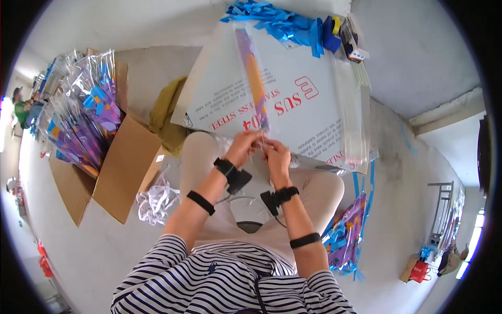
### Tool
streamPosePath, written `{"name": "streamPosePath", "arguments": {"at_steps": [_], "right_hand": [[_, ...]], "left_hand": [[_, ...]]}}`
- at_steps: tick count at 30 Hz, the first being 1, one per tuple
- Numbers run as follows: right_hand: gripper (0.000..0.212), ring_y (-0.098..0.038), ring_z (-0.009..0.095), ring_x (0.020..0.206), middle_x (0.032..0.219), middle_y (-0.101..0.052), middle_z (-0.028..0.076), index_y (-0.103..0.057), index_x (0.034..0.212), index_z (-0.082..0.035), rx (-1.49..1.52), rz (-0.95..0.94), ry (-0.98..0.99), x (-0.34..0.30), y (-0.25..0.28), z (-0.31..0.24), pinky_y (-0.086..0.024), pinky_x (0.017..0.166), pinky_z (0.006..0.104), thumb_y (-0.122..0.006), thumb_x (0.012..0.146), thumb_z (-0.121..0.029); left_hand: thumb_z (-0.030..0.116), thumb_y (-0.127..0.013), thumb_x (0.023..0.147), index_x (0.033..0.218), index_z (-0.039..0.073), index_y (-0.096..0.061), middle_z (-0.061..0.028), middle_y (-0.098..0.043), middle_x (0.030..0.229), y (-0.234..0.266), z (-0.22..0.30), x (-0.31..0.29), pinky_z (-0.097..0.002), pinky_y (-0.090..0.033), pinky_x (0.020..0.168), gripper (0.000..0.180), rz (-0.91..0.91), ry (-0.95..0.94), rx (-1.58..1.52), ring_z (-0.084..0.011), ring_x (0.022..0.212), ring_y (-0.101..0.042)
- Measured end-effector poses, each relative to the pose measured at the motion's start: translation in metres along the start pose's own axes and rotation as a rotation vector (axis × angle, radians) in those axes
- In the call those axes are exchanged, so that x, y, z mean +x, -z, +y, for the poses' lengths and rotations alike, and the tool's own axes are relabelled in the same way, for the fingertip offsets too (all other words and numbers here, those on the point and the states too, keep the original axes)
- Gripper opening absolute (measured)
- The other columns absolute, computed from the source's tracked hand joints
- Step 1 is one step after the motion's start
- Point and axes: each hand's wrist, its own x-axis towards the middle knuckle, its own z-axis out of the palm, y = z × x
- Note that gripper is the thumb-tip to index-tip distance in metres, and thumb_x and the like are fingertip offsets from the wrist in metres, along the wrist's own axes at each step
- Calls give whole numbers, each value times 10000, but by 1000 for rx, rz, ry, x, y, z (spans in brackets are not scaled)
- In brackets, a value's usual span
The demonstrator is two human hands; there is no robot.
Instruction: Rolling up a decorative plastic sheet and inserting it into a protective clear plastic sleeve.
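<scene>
A long, narrow clear plastic sleeve (254, 78) lies on the white-covered table, with a folded purple and orange printed piece inside it. Its near end reaches over the table's front edge into my hands. My left hand (244, 146) pinches that end from the left, fingers closed. Close beside it, my right hand (276, 155) is closed too, thumb and fingertips together at the same end of the sleeve. The fingers partly hide the sleeve's tip, so its exact shape there does not show.
Blue ribbon strips (277, 21) heap along the table's (209, 99) far edge, near a tape dispenser (332, 34). Flat clear sleeves (349, 120) lie at the right. A cardboard box (123, 167) of packed purple pieces stands left, beside an olive cloth (167, 118) and white strips (157, 201).
</scene>
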Motion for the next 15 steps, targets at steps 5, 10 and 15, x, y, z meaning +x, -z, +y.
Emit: {"name": "streamPosePath", "arguments": {"at_steps": [5, 10, 15], "right_hand": [[246, -630, 107, 590, 729, -703, 59, -770, 1094, -57, 43, 52, -75, 23, 14, 16, -517, 579, 284, -699, 861, -94], [242, -623, 105, 593, 725, -692, 52, -762, 1094, -32, -4, 69, -53, 20, 16, 17, -526, 571, 280, -684, 867, -64], [138, -703, 283, 693, 773, -726, 141, -750, 972, -65, -344, 107, 191, 30, 16, 25, -551, 675, 379, -685, 855, -100]], "left_hand": [[329, -704, 952, 945, 83, -682, -49, -749, 889, -6, 12, 5, -211, -342, 502, 247, 107, 31, 23, -124, 684, -691], [256, -733, 905, 902, 74, -663, -53, -738, 803, -14, -1, -7, -240, -389, 524, 195, 93, -1, 265, -127, 650, -675], [238, -729, 903, 902, 61, -669, -56, -731, 789, -10, -12, -2, -248, -415, 547, 187, 169, 16, 160, -114, 669, -666]]}}
